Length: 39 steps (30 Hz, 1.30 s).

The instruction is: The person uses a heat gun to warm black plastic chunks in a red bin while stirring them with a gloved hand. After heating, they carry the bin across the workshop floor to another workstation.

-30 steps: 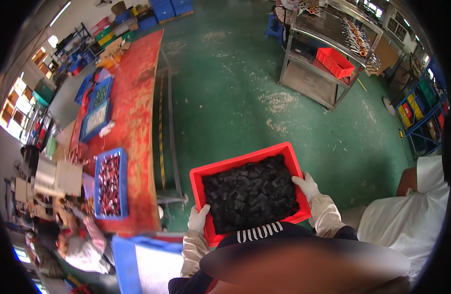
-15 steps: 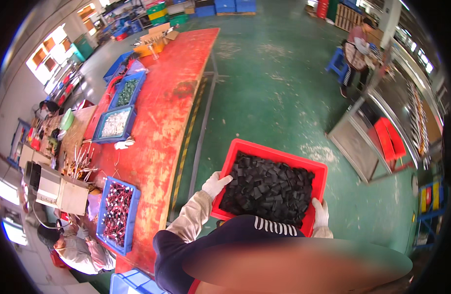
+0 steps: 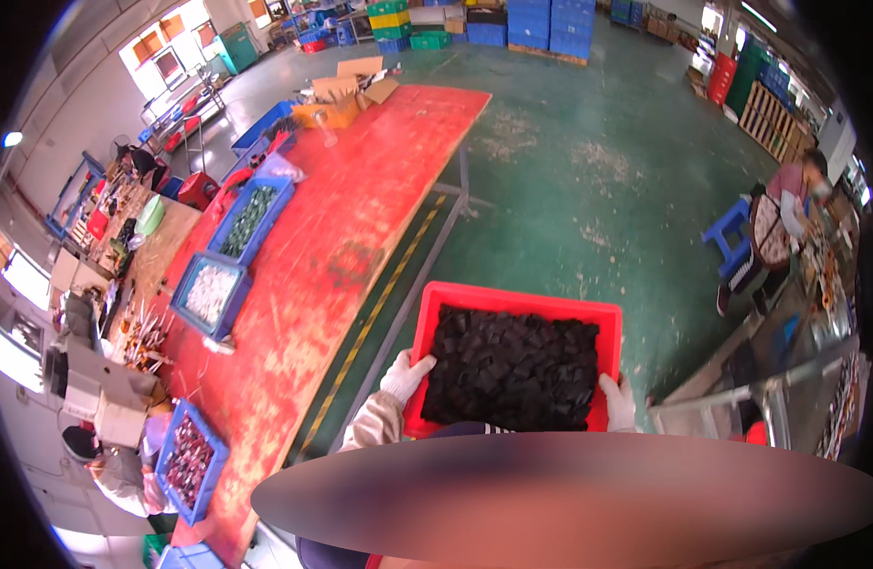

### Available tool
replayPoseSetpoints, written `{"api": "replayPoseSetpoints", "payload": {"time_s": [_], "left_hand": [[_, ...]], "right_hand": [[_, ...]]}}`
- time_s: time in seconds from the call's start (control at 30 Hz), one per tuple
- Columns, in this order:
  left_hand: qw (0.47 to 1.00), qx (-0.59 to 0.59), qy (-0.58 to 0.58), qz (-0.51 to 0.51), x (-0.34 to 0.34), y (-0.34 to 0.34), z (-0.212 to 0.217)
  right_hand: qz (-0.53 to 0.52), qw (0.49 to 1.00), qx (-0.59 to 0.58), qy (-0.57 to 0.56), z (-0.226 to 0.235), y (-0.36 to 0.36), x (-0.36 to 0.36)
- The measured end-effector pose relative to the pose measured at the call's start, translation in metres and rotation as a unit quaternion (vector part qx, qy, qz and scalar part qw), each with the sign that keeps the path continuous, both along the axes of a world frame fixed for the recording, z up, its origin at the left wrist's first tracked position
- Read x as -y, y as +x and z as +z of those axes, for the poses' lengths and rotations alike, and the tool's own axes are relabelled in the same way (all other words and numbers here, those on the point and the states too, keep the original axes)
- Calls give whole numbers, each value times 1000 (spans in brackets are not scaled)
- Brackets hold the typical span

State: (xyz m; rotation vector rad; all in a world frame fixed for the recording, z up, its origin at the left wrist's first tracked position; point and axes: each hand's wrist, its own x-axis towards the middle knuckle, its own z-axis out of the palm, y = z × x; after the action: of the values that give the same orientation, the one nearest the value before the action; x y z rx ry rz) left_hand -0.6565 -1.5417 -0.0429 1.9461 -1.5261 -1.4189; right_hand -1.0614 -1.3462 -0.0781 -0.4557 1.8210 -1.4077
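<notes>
Now | one red crate [image 3: 512, 303] | two gloved hands: left hand [image 3: 405, 376], right hand [image 3: 618, 401] | four blue trays [image 3: 182, 296]

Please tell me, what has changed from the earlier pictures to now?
The view has swung along the long red table, bringing its blue bins closer. Unchanged: the left hand and right hand, both gloved, still hold the red crate of black pieces.

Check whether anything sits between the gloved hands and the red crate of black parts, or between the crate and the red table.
Nothing does. The left hand and right hand already grip the red crate. Only bare green floor with a yellow-black stripe separates it from the red table.
</notes>
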Motion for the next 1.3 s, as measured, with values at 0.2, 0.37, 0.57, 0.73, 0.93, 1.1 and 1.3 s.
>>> {"api": "replayPoseSetpoints", "payload": {"time_s": [0.2,0.37,0.57,0.73,0.93,1.1,1.3], "left_hand": [[996,60,-51,-52,187,-147,-25],[993,-13,-11,-117,325,-295,-14],[982,44,3,-183,487,-447,-38],[984,100,-23,-146,614,-557,-26],[1000,14,24,-10,761,-604,-69],[995,101,-5,24,924,-660,-92],[1000,-2,1,3,1142,-718,-108]], "right_hand": [[-34,999,25,1,-27,-141,153],[-14,999,-2,45,-5,-248,231],[-35,982,-75,172,-75,-388,367],[-2,972,-111,206,-70,-512,534],[112,960,-151,206,-73,-619,775],[131,960,-162,190,-111,-687,972],[101,972,-132,165,-70,-736,1163]]}}
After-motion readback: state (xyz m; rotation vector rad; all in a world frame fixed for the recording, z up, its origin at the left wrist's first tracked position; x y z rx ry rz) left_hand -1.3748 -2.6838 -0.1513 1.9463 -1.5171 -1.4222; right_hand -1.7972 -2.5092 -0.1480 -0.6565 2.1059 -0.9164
